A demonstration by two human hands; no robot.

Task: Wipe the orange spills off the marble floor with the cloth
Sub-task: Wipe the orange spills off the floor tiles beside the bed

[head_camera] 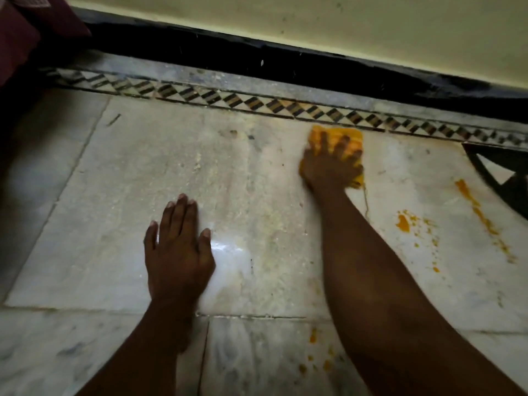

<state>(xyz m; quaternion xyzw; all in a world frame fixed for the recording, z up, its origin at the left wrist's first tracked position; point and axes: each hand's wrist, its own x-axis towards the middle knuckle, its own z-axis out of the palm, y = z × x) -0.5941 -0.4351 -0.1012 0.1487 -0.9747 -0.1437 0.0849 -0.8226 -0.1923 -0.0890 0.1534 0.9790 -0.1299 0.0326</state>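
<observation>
The right hand lies on the cloth, fingers spread and nearly straight, pressing it flat to the floor rather than gripping it. The cloth is orange-yellow and bunched under the palm; its long axis seems to run away from the person, from the heel of the hand toward the patterned border, though the motion blur there makes its outline uncertain. It sits just short of that border, well out at arm's reach on the large marble slab.

The left hand rests palm-down on the same slab, nearer the person, fingers straight and close together, holding nothing. A bright glare lies on the marble just beside its thumb.

Orange spills remain to the right of the right forearm: a blob with scattered flecks, and beyond it a long streak running diagonally from far-left to near-right. A smaller group of drops lies on the near slab, just beside the forearm's left edge.

Past the border a black skirting meets a pale yellow wall. A dark inlay shows at the right edge, and dark red fabric at the top left corner.
</observation>
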